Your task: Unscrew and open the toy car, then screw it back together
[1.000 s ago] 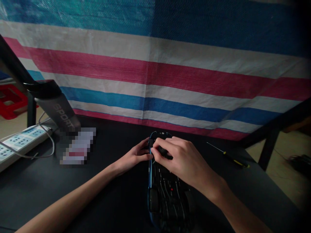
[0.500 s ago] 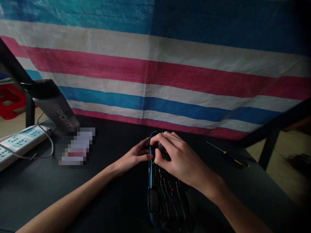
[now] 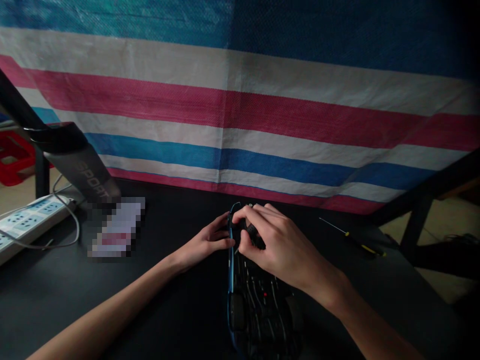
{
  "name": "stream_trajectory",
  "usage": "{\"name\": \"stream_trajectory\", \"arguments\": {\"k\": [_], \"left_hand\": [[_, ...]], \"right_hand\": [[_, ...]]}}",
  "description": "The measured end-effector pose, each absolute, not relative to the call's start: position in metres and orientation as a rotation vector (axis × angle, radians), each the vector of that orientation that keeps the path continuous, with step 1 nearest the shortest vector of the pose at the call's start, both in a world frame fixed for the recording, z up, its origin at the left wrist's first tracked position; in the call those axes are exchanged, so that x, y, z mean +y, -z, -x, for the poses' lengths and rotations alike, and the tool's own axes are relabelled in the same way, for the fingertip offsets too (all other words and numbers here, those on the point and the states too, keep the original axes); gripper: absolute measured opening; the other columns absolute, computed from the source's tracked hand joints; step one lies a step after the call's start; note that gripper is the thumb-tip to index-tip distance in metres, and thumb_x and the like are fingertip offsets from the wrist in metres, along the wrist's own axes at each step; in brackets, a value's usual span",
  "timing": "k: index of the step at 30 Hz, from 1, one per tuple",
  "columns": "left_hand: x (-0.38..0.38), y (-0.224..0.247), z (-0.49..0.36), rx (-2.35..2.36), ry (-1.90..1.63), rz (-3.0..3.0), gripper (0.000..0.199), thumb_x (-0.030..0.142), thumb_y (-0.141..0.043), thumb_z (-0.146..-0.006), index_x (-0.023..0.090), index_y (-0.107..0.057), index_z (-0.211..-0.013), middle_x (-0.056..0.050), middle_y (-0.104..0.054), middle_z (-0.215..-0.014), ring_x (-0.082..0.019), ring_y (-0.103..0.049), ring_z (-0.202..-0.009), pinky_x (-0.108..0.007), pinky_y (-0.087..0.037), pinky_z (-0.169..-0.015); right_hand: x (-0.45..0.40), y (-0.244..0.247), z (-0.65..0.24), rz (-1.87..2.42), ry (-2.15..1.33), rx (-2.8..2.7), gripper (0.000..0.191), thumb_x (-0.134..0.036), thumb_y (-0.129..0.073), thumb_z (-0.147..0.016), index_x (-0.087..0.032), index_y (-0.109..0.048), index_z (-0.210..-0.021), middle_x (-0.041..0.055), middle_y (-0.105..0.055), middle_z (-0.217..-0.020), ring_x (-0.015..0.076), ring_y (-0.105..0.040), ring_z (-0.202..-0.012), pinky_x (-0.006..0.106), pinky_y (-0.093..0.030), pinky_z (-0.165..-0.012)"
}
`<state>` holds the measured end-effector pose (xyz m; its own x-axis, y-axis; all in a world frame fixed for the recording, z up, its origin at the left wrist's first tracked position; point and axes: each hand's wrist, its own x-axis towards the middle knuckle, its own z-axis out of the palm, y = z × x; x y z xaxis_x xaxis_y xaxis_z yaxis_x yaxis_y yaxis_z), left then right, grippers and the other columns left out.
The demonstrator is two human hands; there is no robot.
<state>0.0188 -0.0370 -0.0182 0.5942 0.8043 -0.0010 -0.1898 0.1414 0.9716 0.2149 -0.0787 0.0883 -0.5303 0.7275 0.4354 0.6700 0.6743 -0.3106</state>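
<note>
A blue toy car (image 3: 264,310) lies upside down on the dark table (image 3: 161,320), its black underside and wheels facing up. My left hand (image 3: 210,240) is against the car's left side near the far end, its fingers closed on that edge. Over the far end of the car, my right hand (image 3: 266,232) curls its thumb and index finger round a small dark part, perhaps a wheel; the fingers partly hide it. To the right lies a screwdriver (image 3: 360,243) with a yellow and black handle.
A power strip (image 3: 33,220) with a grey cable is at the left. A grey SPORT bottle (image 3: 80,165) leans near it, beside a blurred flat item (image 3: 122,225). A striped sheet (image 3: 225,115) hangs behind the table, with black frame bars at both sides.
The view has shifted slightly. Both hands keep nearly the same place on the car; no other clear movement shows.
</note>
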Motion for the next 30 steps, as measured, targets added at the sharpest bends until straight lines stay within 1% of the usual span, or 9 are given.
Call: {"name": "stream_trajectory", "arguments": {"k": [2,4,7,12,16,20,23,27,30], "left_hand": [[-0.0361,0.0191,-0.0189,0.617,-0.782,-1.231,0.074,0.03,-0.076,-0.086,0.025,-0.044,-0.152,-0.013,-0.041,-0.16,-0.037,-0.044,-0.142,-0.057,-0.029,-0.119],[-0.035,0.0208,-0.0188,0.612,-0.781,-1.235,0.073,0.03,-0.076,-0.086,0.025,-0.044,-0.151,-0.013,-0.044,-0.158,-0.036,-0.045,-0.14,-0.057,-0.03,-0.118],[-0.0339,0.0237,-0.0185,0.613,-0.783,-1.238,0.074,0.03,-0.076,-0.086,0.025,-0.043,-0.152,-0.014,-0.049,-0.153,-0.036,-0.047,-0.138,-0.057,-0.031,-0.118],[-0.0344,0.0243,-0.0185,0.597,-0.79,-1.228,0.075,0.03,-0.077,-0.085,0.026,-0.043,-0.152,-0.012,-0.05,-0.152,-0.036,-0.047,-0.138,-0.055,-0.032,-0.118],[-0.0354,0.0225,-0.019,0.629,-0.791,-1.228,0.074,0.03,-0.078,-0.084,0.023,-0.045,-0.15,-0.014,-0.047,-0.154,-0.036,-0.049,-0.136,-0.055,-0.033,-0.117],[-0.037,0.0195,-0.0188,0.662,-0.792,-1.24,0.07,0.031,-0.077,-0.084,0.021,-0.048,-0.147,-0.015,-0.045,-0.155,-0.035,-0.049,-0.136,-0.055,-0.032,-0.117],[-0.0379,0.0168,-0.0187,0.649,-0.783,-1.247,0.069,0.032,-0.077,-0.085,0.022,-0.048,-0.147,-0.014,-0.044,-0.156,-0.035,-0.048,-0.136,-0.054,-0.034,-0.116],[-0.038,0.0156,-0.0191,0.643,-0.787,-1.232,0.072,0.031,-0.076,-0.085,0.022,-0.045,-0.149,-0.015,-0.042,-0.157,-0.036,-0.047,-0.137,-0.052,-0.034,-0.116],[-0.0373,0.017,-0.019,0.637,-0.782,-1.247,0.07,0.032,-0.076,-0.086,0.02,-0.047,-0.148,-0.016,-0.042,-0.157,-0.036,-0.049,-0.135,-0.053,-0.036,-0.114]], "right_hand": [[-0.079,-0.0886,-0.215,1.086,-0.133,-2.356,0.007,-0.021,-0.053,-0.096,-0.021,-0.06,-0.099,0.0014,-0.069,-0.09,0.0178,-0.06,-0.082,0.035,-0.045,-0.084],[-0.0794,-0.0888,-0.2149,1.104,-0.119,-2.367,0.01,-0.023,-0.051,-0.099,-0.021,-0.06,-0.094,0.0006,-0.068,-0.084,0.0173,-0.059,-0.077,0.035,-0.044,-0.082],[-0.0802,-0.0888,-0.2145,1.084,-0.103,-2.37,0.005,-0.02,-0.054,-0.096,-0.021,-0.059,-0.096,0.0013,-0.068,-0.089,0.0181,-0.059,-0.082,0.035,-0.043,-0.084],[-0.0811,-0.0865,-0.213,1.101,-0.077,-2.359,0.006,-0.021,-0.053,-0.096,-0.022,-0.058,-0.093,0.0014,-0.067,-0.082,0.0181,-0.058,-0.076,0.034,-0.044,-0.08],[-0.081,-0.0845,-0.212,1.085,-0.065,-2.345,0.005,-0.022,-0.054,-0.095,-0.022,-0.058,-0.095,0.0011,-0.067,-0.08,0.018,-0.059,-0.075,0.035,-0.045,-0.083],[-0.0806,-0.0837,-0.2125,1.039,-0.099,-2.339,0.008,-0.018,-0.053,-0.094,-0.021,-0.059,-0.099,0.0025,-0.069,-0.09,0.0187,-0.06,-0.081,0.036,-0.044,-0.086],[-0.08,-0.0837,-0.2126,1.061,-0.104,-2.357,0.011,-0.025,-0.051,-0.1,-0.021,-0.059,-0.092,0.0006,-0.067,-0.081,0.0169,-0.057,-0.072,0.035,-0.043,-0.083],[-0.0795,-0.0846,-0.2122,1.037,-0.092,-2.348,0.004,-0.023,-0.056,-0.098,-0.021,-0.058,-0.096,0.0015,-0.067,-0.09,0.0179,-0.058,-0.082,0.034,-0.042,-0.084],[-0.0803,-0.0844,-0.212,1.055,-0.068,-2.361,0.006,-0.024,-0.054,-0.099,-0.021,-0.057,-0.094,0.0001,-0.065,-0.084,0.0171,-0.056,-0.077,0.034,-0.042,-0.083]]}}
